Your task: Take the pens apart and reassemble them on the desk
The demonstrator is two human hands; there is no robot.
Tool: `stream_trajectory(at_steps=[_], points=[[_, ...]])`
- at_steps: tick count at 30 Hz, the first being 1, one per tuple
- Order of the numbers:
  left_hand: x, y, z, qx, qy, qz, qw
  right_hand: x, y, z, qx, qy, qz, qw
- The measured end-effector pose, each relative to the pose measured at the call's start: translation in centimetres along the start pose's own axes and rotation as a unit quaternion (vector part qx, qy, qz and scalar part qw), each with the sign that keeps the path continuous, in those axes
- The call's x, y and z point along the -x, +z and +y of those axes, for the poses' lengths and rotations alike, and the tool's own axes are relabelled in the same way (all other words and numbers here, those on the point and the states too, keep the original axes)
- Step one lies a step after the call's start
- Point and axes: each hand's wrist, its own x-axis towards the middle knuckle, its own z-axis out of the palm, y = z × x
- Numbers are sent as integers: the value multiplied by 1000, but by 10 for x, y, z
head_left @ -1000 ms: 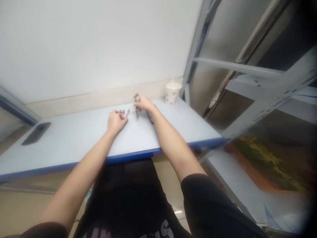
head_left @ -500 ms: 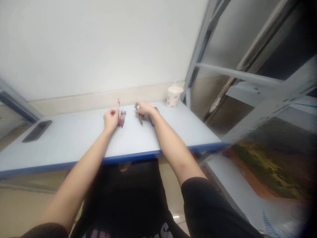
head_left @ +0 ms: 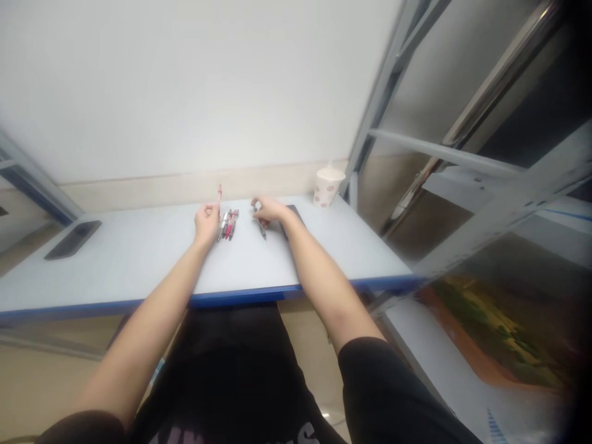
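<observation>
My left hand [head_left: 206, 223] rests on the white tabletop, its fingers closed around a red pen [head_left: 219, 194] that sticks up past the knuckles. Just right of that hand lies a tight row of pens [head_left: 229, 224], with silver, red and dark barrels side by side. My right hand [head_left: 268, 211] is curled around a dark pen [head_left: 262, 229], whose lower end shows under the fingers. A black phone [head_left: 294, 214] lies partly hidden behind that hand.
The white table [head_left: 139, 271] has a blue front edge and stands against a wall. A paper cup [head_left: 328, 188] with a pink pattern stands at the back right. A dark flat tray or phone [head_left: 73, 240] lies at the left. Grey metal shelving [head_left: 490, 179] stands to the right.
The left hand has moved back from the pens and now holds the red pen upright, leaving the row uncovered. The right hand has shifted slightly down, and the view has tilted a little.
</observation>
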Motion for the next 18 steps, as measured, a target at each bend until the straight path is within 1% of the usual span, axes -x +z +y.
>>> stream_trajectory(at_steps=[3,8,10,14,16,17,18], points=[[1,-1,3,0,6,14,1000,2,2,-2,-8,-13,2,1000],[7,-1,5,-7,15,-2,1000,1,4,-6,-36,-36,-1,999],[11,2,6,-9,18,-26,999,1,7,-9,-54,-41,-1,998],[13,10,15,-6,26,-109,994,2,11,-11,-94,-55,7,994],[7,12,23,-6,41,-119,992,4,9,-7,-110,-55,-5,992],[3,12,26,-22,75,-126,989,5,8,-4,-122,-56,-13,991],[-2,10,29,-41,110,-154,981,6,5,-1,-137,-63,-20,988]])
